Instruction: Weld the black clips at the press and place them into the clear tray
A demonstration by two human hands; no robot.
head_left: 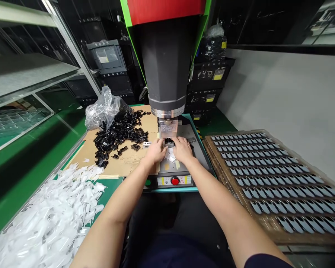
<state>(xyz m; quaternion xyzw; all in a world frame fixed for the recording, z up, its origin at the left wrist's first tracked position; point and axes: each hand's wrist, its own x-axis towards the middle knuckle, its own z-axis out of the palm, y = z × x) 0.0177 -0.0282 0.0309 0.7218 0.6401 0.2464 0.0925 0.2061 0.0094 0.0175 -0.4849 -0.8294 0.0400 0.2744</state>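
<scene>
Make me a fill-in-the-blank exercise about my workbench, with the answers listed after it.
The black pieces lie nearer the left hand than the right hand, on brown ____.
Midway between the forearms, the round button is coloured ____.
The tray of rowed parts is on your ____ side.
The heap nearest the picture's lower left corner is ____.

Missing words: cardboard; red; right; white.

Tray: brown plastic, glossy. Bag: clear plastic, crinkled, shiny. Press collar: polished metal. Work-surface sheet: matt cardboard.
</scene>
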